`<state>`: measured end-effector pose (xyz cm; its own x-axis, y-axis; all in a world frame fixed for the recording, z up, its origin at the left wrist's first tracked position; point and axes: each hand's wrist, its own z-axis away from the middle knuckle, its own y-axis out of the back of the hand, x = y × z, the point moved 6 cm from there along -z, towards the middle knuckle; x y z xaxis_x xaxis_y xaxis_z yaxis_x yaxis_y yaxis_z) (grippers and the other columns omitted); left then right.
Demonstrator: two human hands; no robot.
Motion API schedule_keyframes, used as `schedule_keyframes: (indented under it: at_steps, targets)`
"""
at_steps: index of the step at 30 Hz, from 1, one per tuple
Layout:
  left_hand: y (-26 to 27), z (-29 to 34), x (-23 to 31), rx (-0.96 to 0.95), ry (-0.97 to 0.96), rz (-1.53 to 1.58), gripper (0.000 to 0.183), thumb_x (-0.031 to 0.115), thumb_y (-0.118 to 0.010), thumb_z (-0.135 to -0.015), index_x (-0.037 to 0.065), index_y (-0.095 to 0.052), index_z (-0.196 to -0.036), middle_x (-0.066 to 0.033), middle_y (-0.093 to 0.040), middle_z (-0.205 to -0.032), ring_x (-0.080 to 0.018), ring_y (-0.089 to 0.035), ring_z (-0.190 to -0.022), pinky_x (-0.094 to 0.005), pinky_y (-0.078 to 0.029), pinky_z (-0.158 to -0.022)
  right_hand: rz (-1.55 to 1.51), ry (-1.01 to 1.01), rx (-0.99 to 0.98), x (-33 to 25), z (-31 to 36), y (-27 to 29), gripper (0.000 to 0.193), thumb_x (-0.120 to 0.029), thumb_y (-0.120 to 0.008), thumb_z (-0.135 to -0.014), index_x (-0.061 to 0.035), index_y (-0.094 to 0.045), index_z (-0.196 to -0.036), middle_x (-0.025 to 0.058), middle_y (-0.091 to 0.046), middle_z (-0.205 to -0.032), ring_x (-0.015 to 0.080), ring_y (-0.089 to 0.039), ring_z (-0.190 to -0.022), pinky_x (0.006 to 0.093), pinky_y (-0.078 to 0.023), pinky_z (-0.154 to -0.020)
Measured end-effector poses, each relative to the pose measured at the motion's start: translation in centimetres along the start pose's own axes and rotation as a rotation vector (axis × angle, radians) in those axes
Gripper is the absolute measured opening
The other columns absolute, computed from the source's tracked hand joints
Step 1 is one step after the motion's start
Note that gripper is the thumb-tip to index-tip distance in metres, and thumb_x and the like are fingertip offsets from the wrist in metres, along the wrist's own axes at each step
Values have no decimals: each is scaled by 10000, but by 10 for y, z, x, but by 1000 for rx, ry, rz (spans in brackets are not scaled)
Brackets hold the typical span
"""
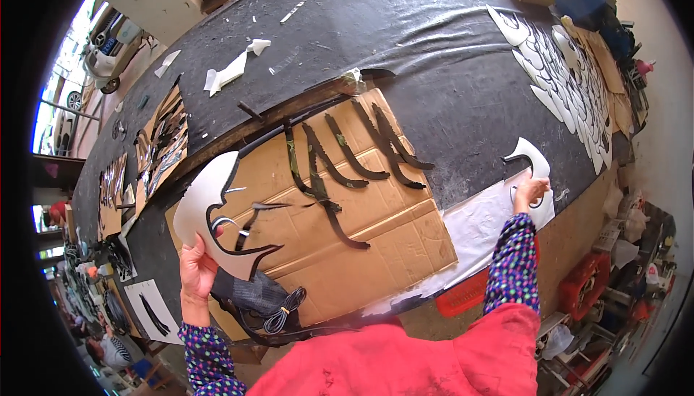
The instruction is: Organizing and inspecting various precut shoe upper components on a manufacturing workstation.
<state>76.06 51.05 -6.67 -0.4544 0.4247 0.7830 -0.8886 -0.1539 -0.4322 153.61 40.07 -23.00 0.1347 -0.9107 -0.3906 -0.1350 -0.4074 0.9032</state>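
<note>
My left hand (198,269) grips the lower edge of a white curved panel (196,204) with dark edges and hooked cut-outs, held up over the left part of a cardboard sheet (390,258). A thin dark strip (248,228) hangs beside the panel; whether it is attached I cannot tell. Off to the right, my right hand (531,192) is closed on a smaller white curved piece (533,154) with a hooked tip, above a white sheet (477,215). Several black curved strips (347,154) lie side by side on the cardboard.
Many white cut pieces (560,70) cover the far right of the black-topped table (441,49). A dark bar (289,115) runs behind the cardboard. Near my left forearm lie a dark mesh bundle and a coiled cable (285,311). Cardboard with dark strips (163,146) lies at left.
</note>
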Motion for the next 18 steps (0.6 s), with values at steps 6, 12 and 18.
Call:
schedule_keyframes:
  at_steps: [6,12,18]
  targets:
    - [-84,-45,-71,-207,301,32,375,233,-527,-964,76,-470,-1300,-115,-618,-1168,-203,-619,-1031,-360,-524,-868,204,-41,-337,72,-77,-19,1155,-696,-734,-588,11,-301,-1392,253,-306,-1442,436,-276,-1345,685,-213,-1031]
    - [-100,-86,-97,-157,218,-46,312,42,-568,-910,-25,-507,-1209,-73,-595,-1147,-164,-590,-1036,-334,-497,-910,363,208,-387,67,-87,2,1138,-762,-693,-565,67,-433,-1300,327,-437,-1313,482,-414,-1231,533,-381,-1003]
    - [-101,-71,-91,-270,239,308,325,152,-602,-920,49,-540,-1221,-47,-642,-1135,-162,-624,-1012,-350,-491,-920,-281,119,-827,90,-50,0,529,-449,-746,-742,37,-701,-944,89,-652,-864,154,-573,-779,308,-445,-701]
